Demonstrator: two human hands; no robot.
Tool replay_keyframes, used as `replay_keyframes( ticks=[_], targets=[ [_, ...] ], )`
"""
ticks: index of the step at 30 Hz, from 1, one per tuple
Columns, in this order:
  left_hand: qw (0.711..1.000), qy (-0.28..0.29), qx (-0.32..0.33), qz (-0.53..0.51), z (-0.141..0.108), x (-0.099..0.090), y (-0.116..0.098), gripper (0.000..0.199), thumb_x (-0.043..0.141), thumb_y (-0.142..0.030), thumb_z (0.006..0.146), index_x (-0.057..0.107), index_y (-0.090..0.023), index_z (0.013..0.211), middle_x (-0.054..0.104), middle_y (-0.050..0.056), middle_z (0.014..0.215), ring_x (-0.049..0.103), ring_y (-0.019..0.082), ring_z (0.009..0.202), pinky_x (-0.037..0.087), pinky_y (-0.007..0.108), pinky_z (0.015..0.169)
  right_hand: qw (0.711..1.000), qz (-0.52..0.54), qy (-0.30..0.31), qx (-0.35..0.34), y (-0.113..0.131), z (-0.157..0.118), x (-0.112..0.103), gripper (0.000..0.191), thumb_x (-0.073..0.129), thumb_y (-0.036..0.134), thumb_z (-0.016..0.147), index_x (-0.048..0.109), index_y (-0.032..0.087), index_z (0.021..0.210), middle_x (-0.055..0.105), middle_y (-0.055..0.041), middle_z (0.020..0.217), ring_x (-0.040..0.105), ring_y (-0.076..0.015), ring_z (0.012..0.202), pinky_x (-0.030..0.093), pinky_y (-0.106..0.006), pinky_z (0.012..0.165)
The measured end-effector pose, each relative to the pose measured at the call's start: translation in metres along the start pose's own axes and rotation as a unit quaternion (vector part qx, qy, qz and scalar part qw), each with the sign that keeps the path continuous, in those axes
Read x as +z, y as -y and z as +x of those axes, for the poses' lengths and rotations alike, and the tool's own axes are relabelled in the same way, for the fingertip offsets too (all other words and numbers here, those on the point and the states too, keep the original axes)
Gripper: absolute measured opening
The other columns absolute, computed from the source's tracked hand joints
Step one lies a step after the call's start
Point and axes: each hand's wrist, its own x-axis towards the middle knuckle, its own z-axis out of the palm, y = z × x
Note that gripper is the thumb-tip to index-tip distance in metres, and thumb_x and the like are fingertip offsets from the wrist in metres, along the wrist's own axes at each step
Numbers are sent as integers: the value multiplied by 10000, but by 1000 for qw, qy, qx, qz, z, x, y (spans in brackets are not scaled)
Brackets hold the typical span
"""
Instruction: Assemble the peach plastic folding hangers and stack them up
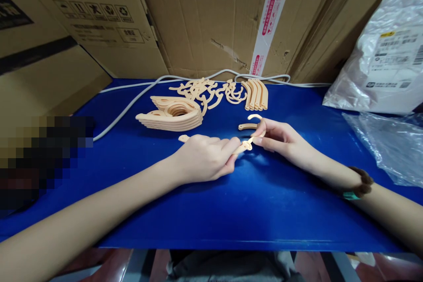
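My left hand point(206, 156) is wrapped around a beige plastic hanger arm point(183, 138), whose two ends stick out on either side of the fist. Between the thumb and fingers of my right hand point(280, 136) is a beige hanger hook point(254, 117), its curved tip pointing up and left. The hook's lower end meets the right end of the hanger arm; whether they are joined cannot be made out. Just behind my right fingers, another hanger arm point(245, 127) lies on the blue table point(264, 211), partly hidden by the hand.
Stacked beige hangers point(170, 122) stand at the left. Behind them lie a pile of loose hooks point(198, 89) and a row of hanger arms point(257, 94). A grey cable point(122, 116) runs along the back, before cardboard boxes point(205, 22). Plastic packaging point(380, 66) occupies the right.
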Motion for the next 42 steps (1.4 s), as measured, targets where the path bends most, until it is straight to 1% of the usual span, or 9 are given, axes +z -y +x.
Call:
replay_keyframes(
  ticks=[7,10,22,26,31,35,38,40,42],
  targets=[
    [999,4,-4,35,0,2,-1,214,368,-231,929,538,-174,812,585,-18,528,556,136,422,233,265,409,999,-36,-20,-24,-4,-2,-1,232,632,372,891,531,186,796,565,-2,780,485,-137,704,360,-278,639],
    [999,7,-3,42,0,2,-1,220,386,-259,940,540,-176,808,577,-18,514,550,141,411,209,271,407,997,-57,-24,-41,-4,-4,0,219,602,366,911,531,187,808,560,6,767,478,-129,682,358,-269,621],
    [1000,13,26,-6,-1,1,2,249,364,-264,972,513,-180,791,599,-21,561,574,132,455,252,268,434,996,-74,-3,-51,-3,-7,3,189,589,273,902,504,186,757,520,13,808,457,-108,652,334,-254,587],
    [999,11,35,-7,-2,2,4,258,371,-268,964,508,-182,762,586,-17,544,561,135,442,251,268,427,998,-57,7,-38,-1,-10,7,182,589,273,903,497,200,764,497,34,727,424,-103,607,311,-249,556],
    [998,45,31,-27,-3,2,7,265,351,-273,963,515,-178,778,590,-6,561,574,154,459,263,261,427,995,-84,2,-43,0,-12,11,179,585,306,914,517,202,785,546,9,792,464,-116,641,347,-258,574],
    [995,76,-21,-64,-1,-4,3,255,348,-279,984,563,-167,907,652,9,677,649,175,572,314,257,459,992,-110,-28,-51,-1,-12,10,192,578,353,928,539,201,817,579,-4,813,521,-142,707,400,-277,628],
    [978,138,-90,-125,1,-9,0,226,377,-277,977,560,-175,1063,682,16,741,672,190,629,360,249,505,986,-143,-35,-81,-2,-11,8,174,569,364,943,577,202,880,615,-9,848,567,-152,752,439,-288,677],
    [952,168,-143,-211,1,-11,-1,226,406,-269,970,532,-189,1140,681,3,741,663,179,628,396,245,535,978,-173,-40,-106,-2,-11,7,152,559,350,951,603,207,974,636,-29,945,586,-159,793,460,-296,701],
    [903,165,-194,-345,2,-10,-1,227,415,-266,977,493,-204,1181,678,-12,761,635,141,605,438,227,550,969,-199,-59,-132,-2,-11,6,187,550,323,957,587,217,1106,621,-49,1052,590,-163,831,476,-300,714]
  ],
)
